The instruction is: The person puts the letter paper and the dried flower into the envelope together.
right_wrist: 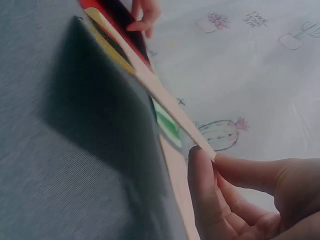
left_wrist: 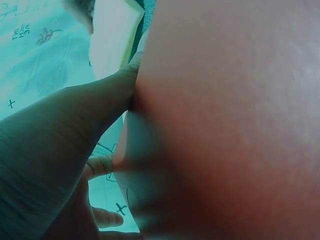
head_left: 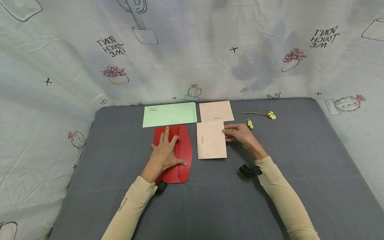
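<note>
My right hand (head_left: 241, 134) pinches the right edge of a pale peach card (head_left: 211, 141) between thumb and fingers. Seen almost edge-on in the right wrist view, the card (right_wrist: 167, 105) is tilted up off the dark cloth and casts a shadow below. Its far end shows yellow and red on the underside. Left of it, my left hand (head_left: 163, 155) rests with spread fingers on a red envelope (head_left: 183, 150) that has a pointed flap along its right side. The envelope (left_wrist: 240, 100) fills most of the left wrist view, blurred and close.
Behind the red envelope lies a long light green envelope (head_left: 171, 116). A second peach card (head_left: 216, 110) lies beside it, just beyond the held one. To the right are a yellow flower (head_left: 271, 115) on a long stem and another small yellow flower (head_left: 250, 124), partly behind my right hand.
</note>
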Tool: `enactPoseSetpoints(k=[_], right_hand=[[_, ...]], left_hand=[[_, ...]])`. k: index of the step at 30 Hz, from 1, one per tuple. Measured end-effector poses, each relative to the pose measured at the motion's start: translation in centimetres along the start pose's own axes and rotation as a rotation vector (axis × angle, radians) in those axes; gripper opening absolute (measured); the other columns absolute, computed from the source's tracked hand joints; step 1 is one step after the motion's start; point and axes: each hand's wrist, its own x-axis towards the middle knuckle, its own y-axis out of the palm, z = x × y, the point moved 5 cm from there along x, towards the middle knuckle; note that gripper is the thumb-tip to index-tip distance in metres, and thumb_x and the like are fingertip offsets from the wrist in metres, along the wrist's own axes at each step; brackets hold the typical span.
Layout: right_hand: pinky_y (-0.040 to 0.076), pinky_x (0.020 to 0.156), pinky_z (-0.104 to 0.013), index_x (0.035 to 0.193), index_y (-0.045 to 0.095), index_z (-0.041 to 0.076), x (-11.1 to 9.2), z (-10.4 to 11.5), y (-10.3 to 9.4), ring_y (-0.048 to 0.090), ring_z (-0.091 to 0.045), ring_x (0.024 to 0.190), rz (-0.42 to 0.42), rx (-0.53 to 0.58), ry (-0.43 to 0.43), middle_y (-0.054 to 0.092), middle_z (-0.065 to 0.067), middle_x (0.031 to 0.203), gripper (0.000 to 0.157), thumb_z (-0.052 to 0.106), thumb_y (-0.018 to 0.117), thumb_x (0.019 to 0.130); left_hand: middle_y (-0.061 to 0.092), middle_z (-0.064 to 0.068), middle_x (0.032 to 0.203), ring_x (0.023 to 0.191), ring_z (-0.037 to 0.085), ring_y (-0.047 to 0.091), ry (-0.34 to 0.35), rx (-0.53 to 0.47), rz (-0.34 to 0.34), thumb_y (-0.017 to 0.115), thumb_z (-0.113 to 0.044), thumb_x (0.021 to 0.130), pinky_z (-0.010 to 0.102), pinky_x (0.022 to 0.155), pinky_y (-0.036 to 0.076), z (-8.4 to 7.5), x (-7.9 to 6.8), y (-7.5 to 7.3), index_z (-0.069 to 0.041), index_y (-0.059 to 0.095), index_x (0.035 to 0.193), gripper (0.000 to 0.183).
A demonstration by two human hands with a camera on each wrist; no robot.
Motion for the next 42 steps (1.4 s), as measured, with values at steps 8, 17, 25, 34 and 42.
enactPoseSetpoints(k=[8,17,25,34,42], right_hand=[[0.058,0.078,-0.032,0.129,0.055,-0.011,0.3,1.1,1.2,0.068,-0.008,0.078,0.018,0.068,-0.052,0.065,-0.018,0.108,0.039,0.011,0.061,0.097],[0.059,0.075,-0.034,0.122,0.058,-0.014,1.6,1.2,5.0,0.069,-0.012,0.073,0.084,0.077,-0.075,0.068,-0.023,0.1,0.032,0.005,0.061,0.096],[0.06,0.071,-0.034,0.115,0.06,-0.016,1.9,1.3,7.1,0.067,-0.015,0.069,0.061,0.067,-0.072,0.069,-0.02,0.09,0.027,0.0,0.063,0.092],[0.06,0.07,-0.031,0.117,0.06,-0.017,2.1,1.1,6.8,0.066,-0.012,0.067,0.079,-0.009,-0.062,0.069,-0.021,0.091,0.029,-0.001,0.063,0.092],[0.059,0.068,-0.029,0.112,0.063,-0.016,2.3,1.6,6.6,0.066,-0.011,0.065,0.123,-0.103,-0.065,0.068,-0.02,0.088,0.024,-0.002,0.06,0.093]], left_hand=[[0.005,0.022,0.161,0.144,0.042,0.019,0.009,0.001,0.0,0.087,-0.057,0.06,0.081,0.09,0.03,-0.2,0.0,0.0,-0.016,0.045,0.133,0.094],[0.005,0.022,0.161,0.144,0.043,0.02,0.0,0.007,0.003,0.086,-0.059,0.06,0.081,0.09,0.031,-0.1,-0.1,0.0,-0.015,0.044,0.136,0.097],[0.003,0.021,0.162,0.145,0.042,0.018,-0.009,0.013,0.012,0.084,-0.062,0.061,0.08,0.091,0.031,0.0,-0.2,0.0,-0.015,0.042,0.139,0.101],[0.003,0.021,0.162,0.144,0.042,0.019,-0.006,0.019,0.003,0.085,-0.062,0.059,0.081,0.09,0.032,0.0,-0.1,-0.1,-0.015,0.042,0.139,0.102],[0.003,0.021,0.162,0.144,0.043,0.019,0.004,0.021,-0.004,0.085,-0.063,0.058,0.081,0.089,0.032,-0.1,-0.2,-0.2,-0.015,0.042,0.139,0.104]])
